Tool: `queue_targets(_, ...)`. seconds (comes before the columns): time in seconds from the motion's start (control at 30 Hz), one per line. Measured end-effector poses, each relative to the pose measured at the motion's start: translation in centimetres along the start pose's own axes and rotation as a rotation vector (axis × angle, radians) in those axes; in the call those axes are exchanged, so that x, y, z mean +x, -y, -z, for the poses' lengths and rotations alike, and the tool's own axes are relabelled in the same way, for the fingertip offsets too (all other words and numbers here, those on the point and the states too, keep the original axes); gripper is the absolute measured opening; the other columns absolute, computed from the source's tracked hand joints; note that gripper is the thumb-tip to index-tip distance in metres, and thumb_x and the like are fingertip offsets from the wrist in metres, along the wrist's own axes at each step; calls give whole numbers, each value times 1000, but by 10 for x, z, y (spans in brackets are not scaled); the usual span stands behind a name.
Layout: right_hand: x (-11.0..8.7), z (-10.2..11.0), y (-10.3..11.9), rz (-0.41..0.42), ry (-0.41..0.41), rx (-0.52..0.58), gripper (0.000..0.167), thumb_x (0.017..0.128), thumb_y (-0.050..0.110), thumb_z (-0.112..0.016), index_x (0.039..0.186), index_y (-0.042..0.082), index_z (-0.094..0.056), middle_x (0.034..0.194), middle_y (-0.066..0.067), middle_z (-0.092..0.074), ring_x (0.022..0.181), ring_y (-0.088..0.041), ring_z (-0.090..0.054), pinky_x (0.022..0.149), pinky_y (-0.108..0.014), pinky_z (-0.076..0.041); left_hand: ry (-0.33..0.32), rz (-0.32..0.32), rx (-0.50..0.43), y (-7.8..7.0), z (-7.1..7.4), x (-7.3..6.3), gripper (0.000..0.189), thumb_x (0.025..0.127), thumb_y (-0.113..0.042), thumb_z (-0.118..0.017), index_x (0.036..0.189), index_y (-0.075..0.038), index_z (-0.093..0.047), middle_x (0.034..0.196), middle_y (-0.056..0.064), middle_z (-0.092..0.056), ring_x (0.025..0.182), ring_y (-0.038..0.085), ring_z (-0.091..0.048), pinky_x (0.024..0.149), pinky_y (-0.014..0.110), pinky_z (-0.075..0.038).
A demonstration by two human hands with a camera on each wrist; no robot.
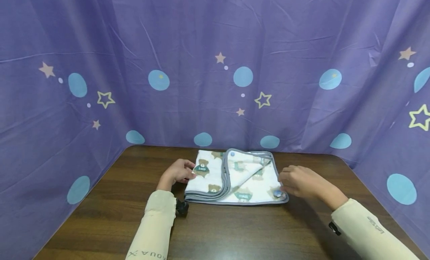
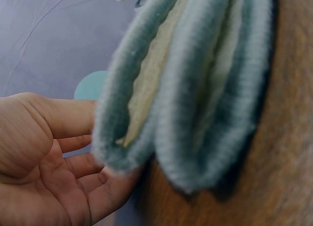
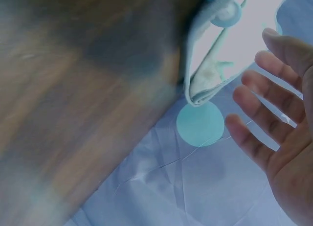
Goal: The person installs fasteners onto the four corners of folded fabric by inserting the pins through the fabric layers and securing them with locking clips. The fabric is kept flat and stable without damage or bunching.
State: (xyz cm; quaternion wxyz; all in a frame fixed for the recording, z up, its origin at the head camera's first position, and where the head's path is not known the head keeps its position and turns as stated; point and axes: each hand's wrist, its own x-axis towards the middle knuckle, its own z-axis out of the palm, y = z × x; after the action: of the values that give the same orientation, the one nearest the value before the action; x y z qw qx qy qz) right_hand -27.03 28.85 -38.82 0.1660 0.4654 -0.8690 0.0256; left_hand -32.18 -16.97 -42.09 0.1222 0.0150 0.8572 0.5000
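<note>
A folded white baby blanket (image 1: 246, 178) with brown bears in green tops and a grey-blue border lies on the wooden table. Its left part is doubled into thick layers, and a flap is turned over near the middle. At its left edge is my left hand (image 1: 179, 171), thumb by the top layer and fingers loosely bent beside the side. The left wrist view shows the fingers (image 2: 105, 192) partly hidden behind the bordered layers. By the right edge, near a blue round button (image 1: 277, 193), my right hand (image 1: 302, 181) holds nothing; its fingers are spread in the right wrist view.
The brown table (image 1: 235, 230) reaches back to a purple curtain (image 1: 198, 114) with stars and blue dots, which also hangs along both sides. Another blue button (image 1: 232, 154) shows at the blanket's back edge. Both forearms wear pale sleeves with dark wrist straps.
</note>
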Motion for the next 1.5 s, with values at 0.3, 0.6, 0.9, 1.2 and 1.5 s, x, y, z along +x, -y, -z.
queue_targets(0.3, 40, -7, -6, -69, 51, 14, 12, 90, 22, -79, 98, 17, -74, 94, 5, -68, 80, -13, -63, 68, -34, -53, -4, -4, -34, 4, 2, 0, 45, 87, 5, -75, 130, 7, -59, 103, 17, -66, 83, 21, -65, 69, 36, -60)
queue_targets(0.6, 84, -26, -11, -106, 51, 86, 19, 93, 20, -77, 109, 10, -74, 105, -1, -71, 90, -20, -69, 77, -39, -57, -3, -2, -34, 2, 1, -1, 46, 87, 4, -76, 130, 6, -60, 103, 16, -65, 81, 21, -64, 68, 35, -59)
queue_targets(0.9, 132, -38, -3, -170, 57, 100, 39, 95, 25, -75, 130, 8, -67, 121, -10, -66, 107, -30, -62, 91, -47, -52, -3, -2, -32, 1, 2, -1, 45, 87, 5, -76, 129, 6, -60, 102, 16, -64, 81, 21, -64, 68, 35, -60)
queue_targets(1.2, 168, -45, 0, -219, 174, 124, 56, 95, 26, -75, 146, 12, -55, 137, -12, -58, 123, -35, -55, 101, -55, -48, -3, 2, -44, 5, 1, -1, 44, 87, 5, -76, 128, 6, -61, 100, 15, -64, 80, 21, -64, 68, 35, -60)
queue_targets(1.5, 186, -47, -6, -249, 275, 84, 66, 92, 29, -79, 149, 13, -52, 138, -13, -58, 125, -37, -54, 104, -57, -46, -6, -2, -36, 3, 4, 1, 44, 86, 5, -76, 128, 6, -62, 99, 15, -65, 80, 20, -64, 66, 33, -59)
